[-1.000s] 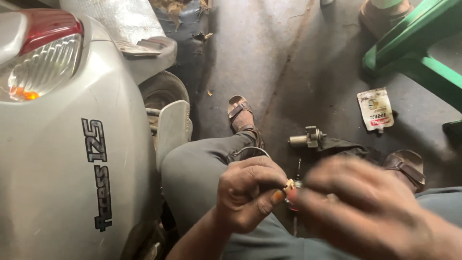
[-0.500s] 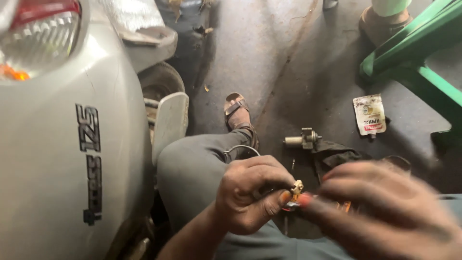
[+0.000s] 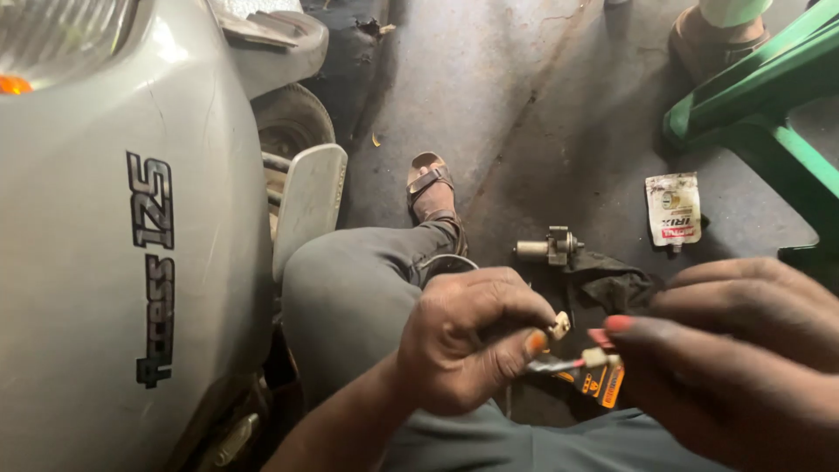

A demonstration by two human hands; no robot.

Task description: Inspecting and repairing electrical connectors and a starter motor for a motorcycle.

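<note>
Connectors (image 3: 559, 325) are sitting right between the two hands, near the bottom middle, held over the knee. They're looking like small cream plastic plugs on thin wires, so I'd guess super light, a bit brittle at the clips, and the wires floppy. Best bet is pinching the plastic body, not tugging on the wire.

Left hand (image 3: 468, 350) is curling closed around one plug, thumb and fingers pinching it. Right hand (image 3: 743, 367) is closing its fingertips on the other plug (image 3: 596, 357), which has a reddish wire running off it. A small orange tag (image 3: 603, 385) is hanging just under that.

Grey scooter (image 3: 114, 262) is filling the left side, smooth glossy panel. Far of the hands, on the rough concrete floor (image 3: 524, 105), a little metal part (image 3: 549, 246) is lying beside a dark rag (image 3: 612, 284). A white sachet (image 3: 673, 210) is lying to the right, near a green frame (image 3: 769, 96). A sandal (image 3: 430, 185) is poking out past the knee.
</note>
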